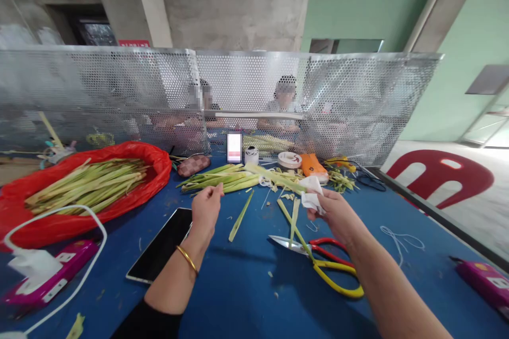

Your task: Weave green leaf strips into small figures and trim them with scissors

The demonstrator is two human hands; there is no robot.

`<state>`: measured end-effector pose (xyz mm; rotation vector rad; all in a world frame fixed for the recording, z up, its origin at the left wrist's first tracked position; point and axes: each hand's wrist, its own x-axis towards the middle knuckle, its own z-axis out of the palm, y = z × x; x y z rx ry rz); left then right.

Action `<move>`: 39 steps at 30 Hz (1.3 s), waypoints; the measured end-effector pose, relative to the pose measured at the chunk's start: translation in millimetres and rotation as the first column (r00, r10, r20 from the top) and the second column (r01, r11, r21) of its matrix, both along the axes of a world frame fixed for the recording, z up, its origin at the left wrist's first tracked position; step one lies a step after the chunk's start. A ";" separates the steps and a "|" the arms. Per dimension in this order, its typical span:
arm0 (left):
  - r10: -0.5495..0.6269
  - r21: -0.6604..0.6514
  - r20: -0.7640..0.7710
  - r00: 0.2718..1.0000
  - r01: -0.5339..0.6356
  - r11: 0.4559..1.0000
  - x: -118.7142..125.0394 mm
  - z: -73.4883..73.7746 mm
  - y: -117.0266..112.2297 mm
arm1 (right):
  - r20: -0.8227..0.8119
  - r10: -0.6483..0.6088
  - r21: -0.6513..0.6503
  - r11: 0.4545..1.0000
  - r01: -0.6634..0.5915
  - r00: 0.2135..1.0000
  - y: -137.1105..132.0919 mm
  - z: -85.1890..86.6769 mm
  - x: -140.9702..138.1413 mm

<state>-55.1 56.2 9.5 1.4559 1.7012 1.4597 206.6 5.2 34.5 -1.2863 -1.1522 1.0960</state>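
My right hand [328, 205] is closed on a crumpled white tissue [312, 190]. A long pale-green leaf strip [274, 175] runs from the tissue up and to the left, over the pile. Fingers pinched together, my left hand [207, 206] is in front of a bundle of green leaf strips [217, 179]; whatever it may hold is too small to make out. A gold bangle [186, 258] circles the left wrist. Between the hands, a short leaf piece [240, 217] lies on the blue table [238, 296]. Scissors [318, 257] with red and yellow handles lie open below my right hand, beside cut strips.
At left, a red bag [159, 164] holds many leaf strips. A tablet-like device [159, 249] lies beside my left forearm. Purple power strips [75, 265] are at both sides. A tape roll [289, 160] and orange packet [313, 165] stand before a perforated screen [246, 85]; people sit behind it.
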 end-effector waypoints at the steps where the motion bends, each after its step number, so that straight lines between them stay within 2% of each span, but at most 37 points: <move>1: -0.046 -0.025 0.045 0.998 0.047 0.999 6.8 0.5 -5.8 | 0.009 -0.007 0.006 1.000 0.007 1.000 1.2 -4.0 -4.4; 2: -0.168 -0.075 0.182 0.969 0.184 0.980 15.1 0.5 -12.9 | 0.022 -0.005 0.008 1.000 0.004 1.000 2.2 -9.4 -10.9; 4: -0.378 -0.134 0.394 0.838 0.460 0.878 33.2 -1.3 -27.9 | 0.065 0.036 -0.009 0.999 -0.036 0.997 2.9 -22.9 -28.5; 6: -0.455 -0.134 0.504 0.734 0.587 0.798 47.4 -5.3 -39.3 | 0.121 0.108 -0.045 0.994 -0.104 0.987 1.9 -37.2 -47.0; 7: -0.437 -0.127 0.563 0.701 0.596 0.793 51.5 -7.5 -42.4 | 0.149 0.145 -0.062 0.989 -0.137 0.978 0.7 -43.3 -54.6; 9: -0.363 -0.102 0.647 0.670 0.548 0.830 53.0 -10.7 -43.0 | 0.203 0.204 -0.085 0.978 -0.190 0.958 -2.1 -51.2 -63.3; 12: -0.244 -0.089 0.700 0.671 0.421 0.903 43.9 -10.1 -35.7 | 0.264 0.223 -0.090 0.974 -0.206 0.938 -5.4 -49.4 -57.9; 14: -0.189 -0.089 0.678 0.711 0.334 0.938 37.5 -7.1 -31.7 | 0.295 0.092 -0.011 0.996 -0.093 0.951 -6.1 -41.7 -46.8; 16: -0.210 -0.103 0.633 0.745 0.350 0.931 36.1 -5.0 -32.2 | 0.312 -0.118 0.131 0.988 0.081 0.943 -6.1 -34.1 -37.4; 17: -0.265 -0.123 0.621 0.737 0.426 0.896 37.7 -5.0 -34.3 | 0.298 -0.200 0.201 0.969 0.144 0.933 -6.0 -31.9 -35.4; 18: -0.340 -0.148 0.622 0.705 0.533 0.833 40.7 -5.8 -37.4 | 0.273 -0.238 0.251 0.953 0.170 0.932 -5.8 -31.2 -35.6; 20: -0.483 -0.186 0.647 0.590 0.737 0.650 49.0 -9.5 -45.2 | 0.192 -0.185 0.273 0.953 0.128 0.964 -5.5 -34.3 -43.0; 21: -0.528 -0.186 0.645 0.552 0.784 0.592 53.3 -11.9 -49.0 | 0.132 -0.120 0.252 0.964 0.084 0.984 -5.4 -37.4 -49.0; 25: -0.634 -0.222 0.520 0.572 0.807 0.547 62.6 -18.9 -57.5 | -0.090 0.047 0.094 0.995 -0.039 0.995 -7.8 -47.3 -71.8; 28: -0.703 -0.289 0.466 0.537 0.843 0.453 62.2 -20.1 -57.1 | -0.266 0.079 -0.023 0.996 -0.088 0.961 -10.9 -46.9 -77.0; 29: -0.724 -0.293 0.446 0.527 0.850 0.438 61.7 -19.9 -56.8 | -0.316 0.063 -0.052 0.995 -0.083 0.947 -11.1 -46.2 -76.8; 32: -0.765 -0.279 0.378 0.521 0.852 0.442 60.9 -17.4 -58.2 | -0.330 -0.040 -0.066 0.998 0.019 0.943 -6.4 -45.1 -70.8; 35: -0.788 -0.339 0.342 0.512 0.849 0.405 59.3 -11.4 -61.0 | -0.217 -0.181 -0.033 0.984 0.178 0.959 5.9 -42.1 -50.9; 36: -0.789 -0.369 0.304 0.534 0.830 0.419 58.0 -8.8 -60.9 | -0.154 -0.235 -0.016 0.972 0.236 0.960 10.6 -39.8 -40.2; 37: -0.781 -0.402 0.225 0.582 0.786 0.470 56.1 -6.3 -60.0 | -0.078 -0.289 -0.001 0.957 0.290 0.954 14.9 -37.0 -28.0; 38: -0.752 -0.429 0.096 0.652 0.709 0.560 53.7 -4.0 -58.2 | 0.008 -0.341 0.013 0.940 0.341 0.940 18.6 -34.0 -15.1; 39: -0.684 -0.439 -0.075 0.725 0.592 0.676 50.8 -2.1 -55.5 | 0.108 -0.382 0.026 0.924 0.382 0.918 21.4 -31.4 -2.5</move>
